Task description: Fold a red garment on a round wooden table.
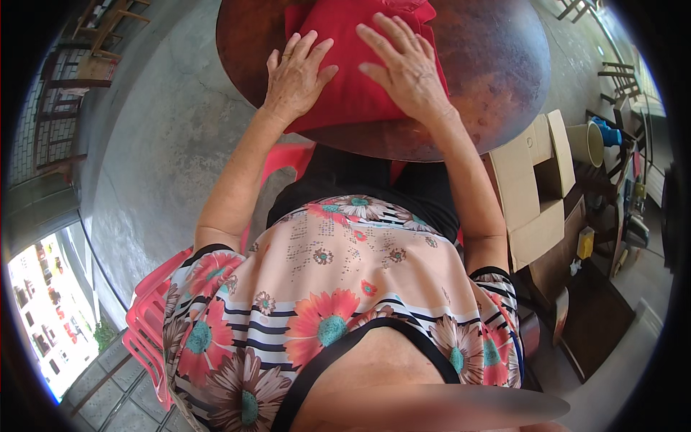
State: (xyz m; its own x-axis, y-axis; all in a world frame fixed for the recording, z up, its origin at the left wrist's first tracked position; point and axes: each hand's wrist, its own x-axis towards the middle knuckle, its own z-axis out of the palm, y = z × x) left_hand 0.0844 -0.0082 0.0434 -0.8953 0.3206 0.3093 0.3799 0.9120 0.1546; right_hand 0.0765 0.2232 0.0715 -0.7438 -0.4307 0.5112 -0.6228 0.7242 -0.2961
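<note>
A red cloth [345,92] lies in flat layers on a round, dark brown table [491,70]. My left hand [299,75] rests over the cloth's left side, palm down, with its fingers spread and nothing held. Over the right side of the cloth, my right hand [405,70] is also palm down, its fingers apart and its thumb pointing left. Whether each palm presses on the cloth or hovers just above it, I cannot tell. A shinier red piece [402,4] shows at the top edge of the view, partly cut off.
Right of my right forearm stands an open cardboard box [518,200], close to the table's edge. Beyond it are a beige bucket [586,144] and a blue object [607,132]. A red plastic chair [148,324] is under me. Wooden furniture stands farther off on both sides.
</note>
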